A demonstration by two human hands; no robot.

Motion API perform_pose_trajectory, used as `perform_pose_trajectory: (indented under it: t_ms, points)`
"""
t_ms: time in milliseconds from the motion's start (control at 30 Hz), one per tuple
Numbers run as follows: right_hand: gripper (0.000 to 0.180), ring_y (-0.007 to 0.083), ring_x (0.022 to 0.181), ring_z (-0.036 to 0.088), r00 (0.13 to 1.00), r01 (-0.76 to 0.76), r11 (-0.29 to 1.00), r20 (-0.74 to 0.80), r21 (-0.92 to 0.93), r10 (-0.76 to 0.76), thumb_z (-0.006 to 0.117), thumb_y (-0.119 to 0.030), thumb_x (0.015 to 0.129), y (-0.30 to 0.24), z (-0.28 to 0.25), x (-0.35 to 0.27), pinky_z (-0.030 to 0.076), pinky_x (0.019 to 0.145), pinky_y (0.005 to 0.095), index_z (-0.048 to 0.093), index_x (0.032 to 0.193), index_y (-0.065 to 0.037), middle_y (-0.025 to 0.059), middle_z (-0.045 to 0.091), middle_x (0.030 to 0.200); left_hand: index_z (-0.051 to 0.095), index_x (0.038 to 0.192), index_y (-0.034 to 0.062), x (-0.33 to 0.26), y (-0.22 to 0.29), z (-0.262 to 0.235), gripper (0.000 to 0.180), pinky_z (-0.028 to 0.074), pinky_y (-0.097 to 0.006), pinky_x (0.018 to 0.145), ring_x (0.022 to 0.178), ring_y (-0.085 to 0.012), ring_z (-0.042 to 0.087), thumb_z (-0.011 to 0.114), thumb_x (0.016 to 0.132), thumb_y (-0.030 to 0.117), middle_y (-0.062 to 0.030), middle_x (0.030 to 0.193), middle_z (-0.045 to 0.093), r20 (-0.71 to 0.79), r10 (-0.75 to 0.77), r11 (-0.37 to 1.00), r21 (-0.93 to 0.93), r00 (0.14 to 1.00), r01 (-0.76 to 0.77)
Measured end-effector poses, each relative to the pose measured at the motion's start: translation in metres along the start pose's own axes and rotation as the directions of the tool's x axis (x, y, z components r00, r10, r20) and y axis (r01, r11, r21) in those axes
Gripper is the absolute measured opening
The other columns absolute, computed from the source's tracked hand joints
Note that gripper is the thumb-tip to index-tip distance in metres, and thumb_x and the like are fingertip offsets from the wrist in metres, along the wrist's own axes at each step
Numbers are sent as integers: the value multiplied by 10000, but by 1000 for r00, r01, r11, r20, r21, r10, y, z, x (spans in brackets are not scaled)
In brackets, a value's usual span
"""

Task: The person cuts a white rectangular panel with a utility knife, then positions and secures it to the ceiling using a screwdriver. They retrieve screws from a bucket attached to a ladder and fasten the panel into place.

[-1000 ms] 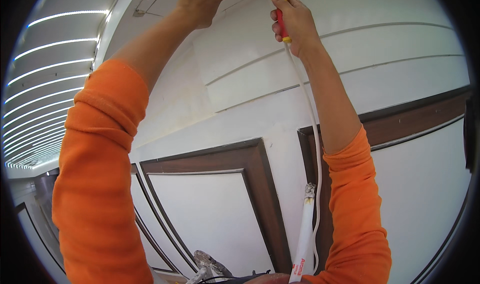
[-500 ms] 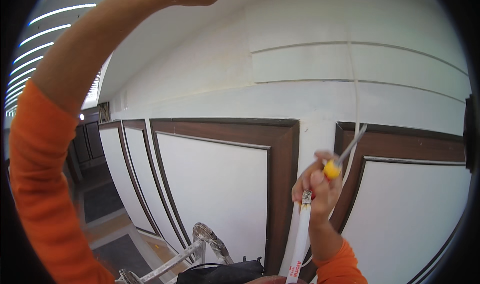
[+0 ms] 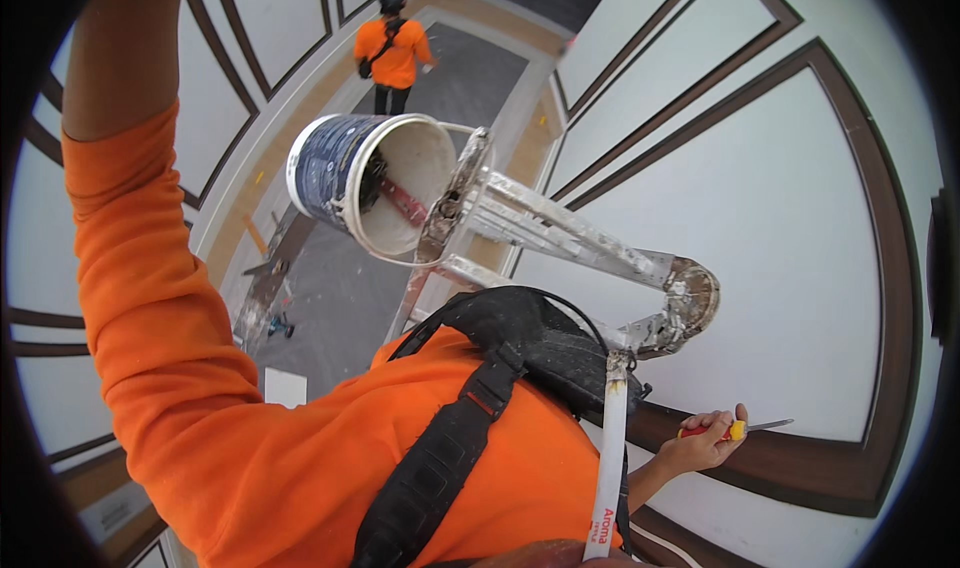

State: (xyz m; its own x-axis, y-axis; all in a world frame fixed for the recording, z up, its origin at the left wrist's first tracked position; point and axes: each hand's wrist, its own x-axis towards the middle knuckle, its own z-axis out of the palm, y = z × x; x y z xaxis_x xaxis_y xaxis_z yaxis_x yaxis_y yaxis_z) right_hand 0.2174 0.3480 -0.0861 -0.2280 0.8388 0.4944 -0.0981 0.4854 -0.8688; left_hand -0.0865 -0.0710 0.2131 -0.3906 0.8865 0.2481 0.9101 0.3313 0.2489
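Note:
My right hand is closed around the red and yellow handle of a screwdriver, whose metal shaft points right, beside the dark wood trim of a wall panel. My left arm reaches up at the left, and its hand lies beyond the top edge. A lit-looking cigarette with an ashy tip rises from the lower edge close in front of the view. A black bag on a strap lies across my orange top.
Below stands a paint-spattered metal stepladder. From it hangs a white bucket with a blue label and a red-handled tool inside. Another person in orange is on the grey-covered floor. White panels with dark trim line the walls.
The view has swung down from the upper wall to the ladder, bucket and floor. My right hand, still holding the screwdriver, is lower and further right in the picture. My left hand has left the picture.

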Motion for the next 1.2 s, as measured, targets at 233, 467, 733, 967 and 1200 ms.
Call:
perform_pose_trajectory:
  t_ms: [233, 467, 733, 967, 1200]
  points:
    - [283, 98, 511, 431, 999, 34, 993, 38, -117, -30, 585, -113, 1041, -6, 49, -15, 379, 477, 246, 569, 1283, 34, 21, 471, 643, 757, 1124, 16, -90, -66, 97, 211, 548, -263, 699, 761, -162, 725, 725, 954, 137, -95, 939, 786, 166, -214, 906, -334, 963, 259]
    - [293, 163, 766, 599, 921, 385, 874, 59, -297, -385, 660, -123, 1029, 19, 75, 6, 508, 629, 267, 575, 1256, 41, 105, 642, 992, 721, 1152, 9, -99, -52, 172, 201, 570, -304, 862, 903, -189, 713, 610, 989, 49, -114, 978, 737, -70, -403, 880, -305, 912, 365]
    - [283, 225, 1009, 632, 933, 354, 901, 23, -252, -360, 668, -187, 1032, 36, 117, -3, 549, 816, 339, 602, 1193, 37, 120, 647, 1159, 726, 1069, -2, -73, -58, 261, 251, 568, -459, 859, 966, -387, 718, 604, 850, -19, -195, 963, 738, 105, -620, 751, 365, 777, 550]
    - [247, 228, 918, 644, 881, 461, 856, 4, -233, -473, 694, -107, 1004, 50, 119, -3, 554, 743, 310, 549, 1116, 59, 145, 671, 1130, 807, 1018, 64, -65, -145, 367, 218, 602, -410, 852, 972, -336, 754, 742, 835, 163, -191, 1062, 767, 298, -757, 646, 476, 582, 597]
    - [218, 219, 859, 628, 883, 468, 877, 20, -108, -469, 700, -113, 996, 59, 118, 1, 530, 729, 343, 604, 1117, 39, 131, 673, 1072, 798, 1028, 58, -54, -181, 409, 225, 597, -415, 859, 981, -345, 748, 727, 840, 161, -200, 1071, 761, 171, -621, 728, 489, 765, 481]
